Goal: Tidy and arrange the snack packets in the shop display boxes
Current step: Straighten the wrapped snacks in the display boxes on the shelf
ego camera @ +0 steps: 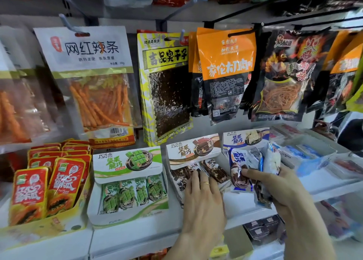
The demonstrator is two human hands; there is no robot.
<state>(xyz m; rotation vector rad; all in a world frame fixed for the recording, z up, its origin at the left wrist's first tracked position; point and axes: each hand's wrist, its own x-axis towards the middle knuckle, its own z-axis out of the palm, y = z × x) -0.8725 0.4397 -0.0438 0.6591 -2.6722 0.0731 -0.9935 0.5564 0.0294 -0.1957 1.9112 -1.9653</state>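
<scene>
Head view, left hand [203,198]: fingers straight and released, lying flat on the brown packets [211,171] in the brown display box [191,151], 1 finger ringed.
Head view, right hand [279,189]: fingers curled, grasping a bunch of blue-and-white packets [240,176] just in front of the blue display box [245,139].
Head view, shelf [137,234]: green display box [127,183] stands left of the brown one, its green packets upright in a row.

On the shelf [137,238] 4 display boxes stand in a row: the papaya box [45,218] far left, then the matcha box [127,187], the middle box [193,151] and the right box [245,140]. Hanging packets [94,79] fill the wall behind and above them. More packets lie on the lower shelf [261,232], near right.
</scene>
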